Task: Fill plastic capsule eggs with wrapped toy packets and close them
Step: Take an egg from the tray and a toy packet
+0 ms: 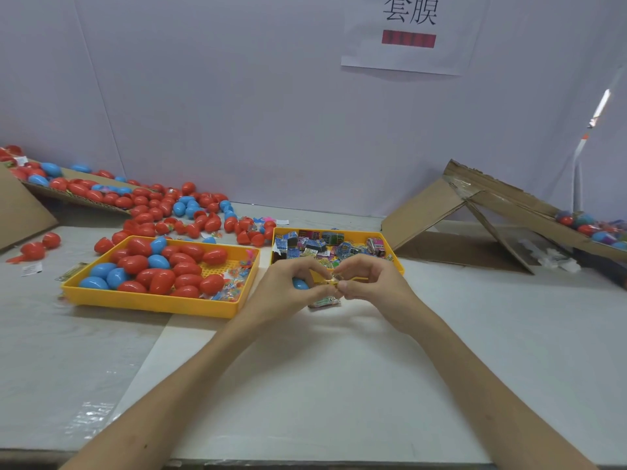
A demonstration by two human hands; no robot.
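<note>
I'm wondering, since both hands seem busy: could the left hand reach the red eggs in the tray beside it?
Probably yes: the red eggs lie in an open yellow tray just beside the left hand, nothing between. But that hand grips a blue egg, so it isn't free yet.

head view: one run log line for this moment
left hand holds blue egg | right hand pinches wrapped packet | spare packet on table

A worker's left hand [288,286] and right hand [369,283], both bare, seen from a head-worn camera. The left forearm [190,374] and right forearm [475,378] are slim and uncovered along their whole visible length, from wrist to the picture's lower edge. The fingers [353,266] are slender. A small dark fleck marks the right forearm.
</note>
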